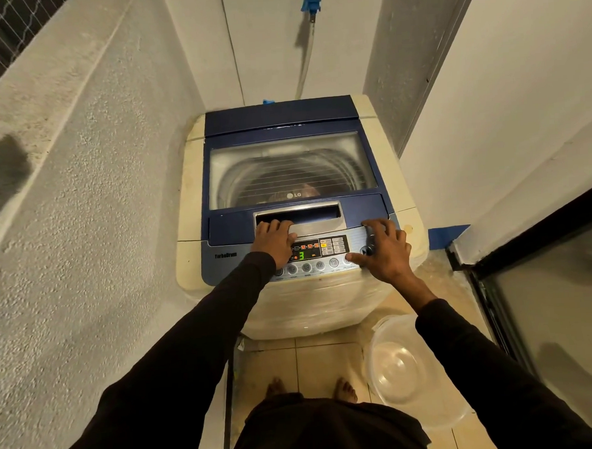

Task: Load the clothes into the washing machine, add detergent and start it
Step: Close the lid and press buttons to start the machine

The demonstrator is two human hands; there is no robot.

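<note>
A cream top-loading washing machine point(190, 202) with a blue lid point(282, 118) stands in a narrow alcove, lid down. Through the lid's window point(291, 169) I see the drum and some clothes at the bottom. The control panel point(326, 248) is lit and shows a green 3. My left hand point(275, 241) rests at the lid's handle recess point(318, 213), fingers reaching into it. My right hand point(383, 249) lies spread on the right end of the panel, thumb touching a button in the lower row, fingers by the round buttons.
A clear plastic basin point(408, 366) sits on the tiled floor at the machine's right front. A rough wall point(82, 235) runs along the left, a glass door frame point(489, 282) on the right. A hose point(308, 52) hangs behind the machine. My bare feet point(310, 388) stand below.
</note>
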